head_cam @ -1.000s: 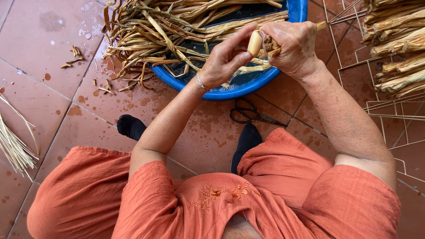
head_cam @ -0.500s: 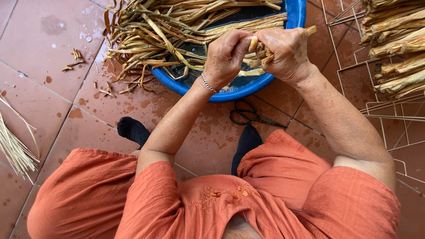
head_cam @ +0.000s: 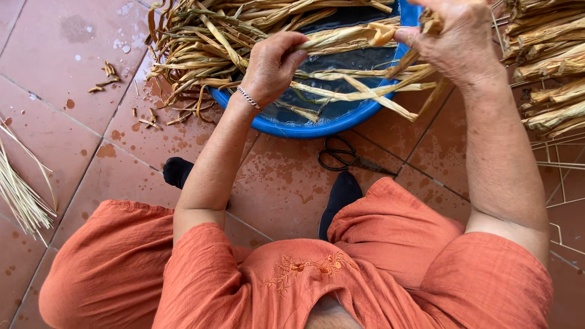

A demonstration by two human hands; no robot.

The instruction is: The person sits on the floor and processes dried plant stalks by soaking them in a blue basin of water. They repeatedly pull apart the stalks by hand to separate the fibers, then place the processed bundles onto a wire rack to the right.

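My left hand (head_cam: 272, 64) and my right hand (head_cam: 458, 38) both grip one flattened dried plant strip (head_cam: 350, 38), stretched level between them over a blue basin (head_cam: 317, 125). The basin holds dark water and a heap of wet tan stalks (head_cam: 207, 42) that spills over its left rim. More strips hang from my right hand down toward the basin's near rim. A thin bracelet sits on my left wrist.
Black scissors (head_cam: 341, 155) lie on the wet red tile floor just in front of the basin, near my dark-socked feet. A wire rack (head_cam: 557, 152) with dried stalk bundles (head_cam: 548, 55) stands at the right. Thin pale reeds (head_cam: 21, 189) lie at the left edge.
My hands were close together around a short rolled piece; now they have moved apart, pulling the strip out long between them. The view has shifted closer.
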